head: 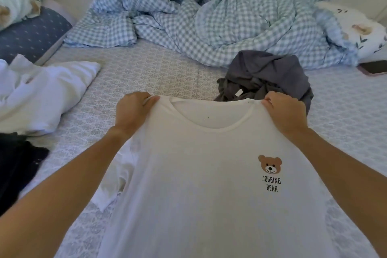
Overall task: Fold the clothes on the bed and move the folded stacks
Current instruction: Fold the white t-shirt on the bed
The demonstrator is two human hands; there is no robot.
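A white T-shirt [199, 184] with a small bear print and the words "JOGGING BEAR" hangs spread out in front of me, its front facing me. My left hand [130, 111] grips its left shoulder and my right hand [285, 111] grips its right shoulder, either side of the round neckline. The shirt's lower part runs out of the bottom of the view. One sleeve droops below my left forearm. A crumpled grey garment [263, 75] lies on the bed just beyond my right hand.
The bed [159, 73] has a pale patterned sheet. A rumpled blue checked duvet [188, 16] fills its far side. White clothes [41, 92] and a dark garment [16, 165] lie at the left. Pillows [31, 33] sit far left, a dark phone-like slab [374, 67] far right.
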